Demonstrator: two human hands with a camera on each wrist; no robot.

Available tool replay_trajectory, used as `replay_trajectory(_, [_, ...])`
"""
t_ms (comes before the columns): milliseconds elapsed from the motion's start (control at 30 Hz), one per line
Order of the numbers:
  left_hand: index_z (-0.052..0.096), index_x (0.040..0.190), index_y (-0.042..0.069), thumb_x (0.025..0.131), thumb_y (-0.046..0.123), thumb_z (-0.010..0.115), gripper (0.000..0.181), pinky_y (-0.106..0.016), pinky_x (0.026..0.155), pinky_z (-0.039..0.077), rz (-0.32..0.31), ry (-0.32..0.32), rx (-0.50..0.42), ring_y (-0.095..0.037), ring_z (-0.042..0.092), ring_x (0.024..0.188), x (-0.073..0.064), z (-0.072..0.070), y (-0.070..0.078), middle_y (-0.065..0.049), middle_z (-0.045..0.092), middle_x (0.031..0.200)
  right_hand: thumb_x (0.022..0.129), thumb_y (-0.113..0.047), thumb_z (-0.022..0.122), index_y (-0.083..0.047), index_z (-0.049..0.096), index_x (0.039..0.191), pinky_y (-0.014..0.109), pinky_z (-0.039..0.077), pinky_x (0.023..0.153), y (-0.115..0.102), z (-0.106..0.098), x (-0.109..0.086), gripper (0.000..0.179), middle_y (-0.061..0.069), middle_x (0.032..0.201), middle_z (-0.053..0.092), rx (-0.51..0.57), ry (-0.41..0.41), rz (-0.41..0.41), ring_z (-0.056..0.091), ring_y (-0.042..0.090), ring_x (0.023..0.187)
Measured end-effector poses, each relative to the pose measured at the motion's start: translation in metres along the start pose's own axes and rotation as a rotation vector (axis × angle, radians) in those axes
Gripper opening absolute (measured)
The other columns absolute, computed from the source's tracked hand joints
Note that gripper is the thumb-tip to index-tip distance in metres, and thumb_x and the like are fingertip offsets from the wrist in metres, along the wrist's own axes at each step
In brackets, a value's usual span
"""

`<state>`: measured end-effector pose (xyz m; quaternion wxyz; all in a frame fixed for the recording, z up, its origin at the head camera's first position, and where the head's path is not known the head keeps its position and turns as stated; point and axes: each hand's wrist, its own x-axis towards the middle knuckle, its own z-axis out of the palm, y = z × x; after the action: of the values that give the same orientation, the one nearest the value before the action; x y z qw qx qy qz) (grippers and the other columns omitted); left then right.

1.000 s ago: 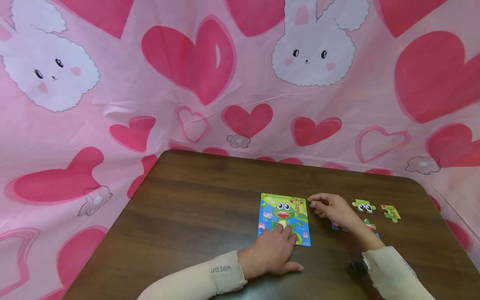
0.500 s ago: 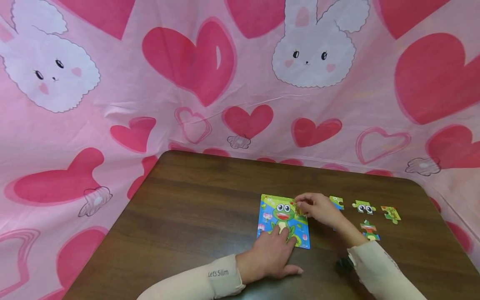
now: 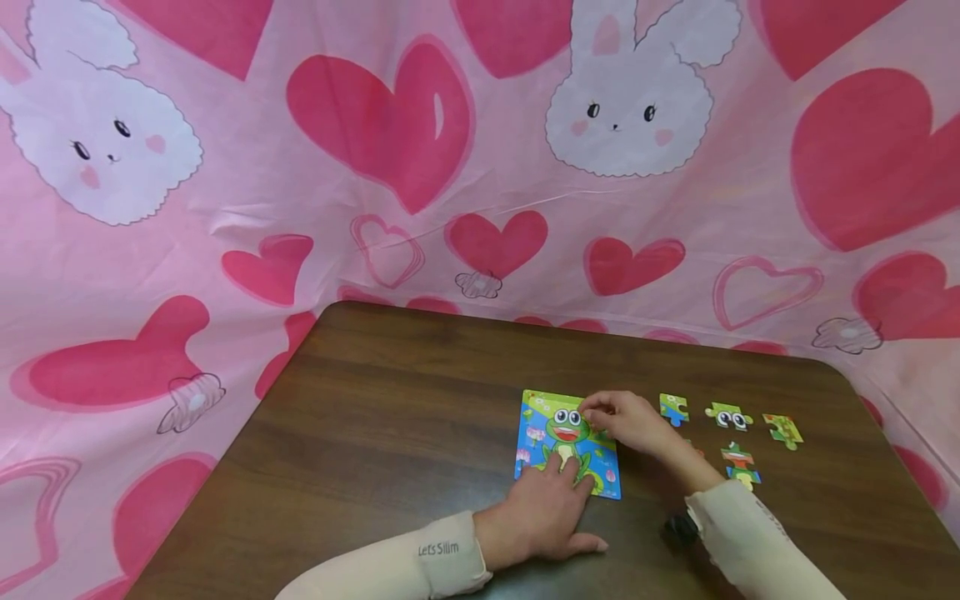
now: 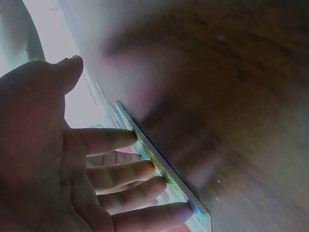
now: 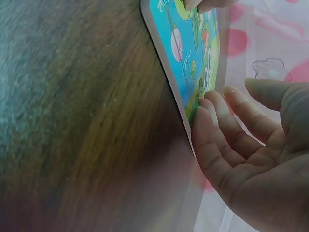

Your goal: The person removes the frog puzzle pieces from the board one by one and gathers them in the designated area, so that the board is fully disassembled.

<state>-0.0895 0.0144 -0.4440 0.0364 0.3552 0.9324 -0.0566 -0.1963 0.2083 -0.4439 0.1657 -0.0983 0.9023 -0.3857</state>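
Observation:
A square frog picture board, printed in green and blue, lies flat on the wooden table. My left hand rests its fingertips on the lower part of the board, thumb held out to the side. In the left wrist view the fingers reach nearly straight onto the board's edge. My right hand is over the upper right corner. In the right wrist view its loosely bent fingers touch the board's surface, the thumb is apart from them, and no piece shows between them.
Several jigsaw pieces lie right of the board: a corner piece, an eyes piece, a tree piece and a frog-body piece. Another is mostly hidden behind the right forearm. A pink heart-print cloth hangs behind the table.
My right hand has moved left from beside the board onto its upper right part, uncovering the corner piece and more of the frog-body piece. My left hand has stayed on the board.

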Motion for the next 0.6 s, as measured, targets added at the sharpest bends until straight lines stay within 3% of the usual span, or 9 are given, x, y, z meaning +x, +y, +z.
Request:
replay_trajectory(233, [0.058, 0.134, 0.029, 0.086, 0.084, 0.046, 0.074, -0.031, 0.063, 0.050, 0.009, -0.012, -0.021, -0.016, 0.055, 0.111, 0.0017, 0.0005, -0.0008, 0.003, 0.057, 0.128, 0.099, -0.023, 0.065, -0.010, 0.073, 0.117, 0.033, 0.055, 0.077, 0.0014, -0.0006, -0.0017, 0.023, 0.007, 0.109, 0.072, -0.009, -0.016, -0.025, 0.061, 0.019, 0.087])
replay_trajectory(433, [0.058, 0.133, 0.030, 0.086, 0.084, 0.048, 0.073, -0.030, 0.063, 0.049, 0.014, -0.016, -0.024, -0.016, 0.055, 0.111, 0.0024, -0.0003, -0.0013, 0.003, 0.058, 0.127, 0.097, -0.009, 0.066, -0.007, 0.072, 0.116, 0.039, 0.056, 0.088, 0.0021, 0.0000, -0.0055, 0.021, 0.005, 0.104, 0.074, -0.016, 0.004, -0.068, 0.065, 0.018, 0.094])
replay_trajectory(600, [0.059, 0.132, 0.029, 0.085, 0.084, 0.048, 0.073, -0.029, 0.063, 0.049, 0.017, -0.005, -0.014, -0.016, 0.054, 0.111, 0.0028, -0.0002, -0.0011, 0.003, 0.058, 0.126, 0.096, -0.002, 0.065, -0.007, 0.072, 0.116, 0.036, 0.056, 0.087, 0.0040, 0.0018, -0.0097, 0.022, 0.004, 0.103, 0.073, -0.013, 0.021, -0.087, 0.065, 0.018, 0.094])
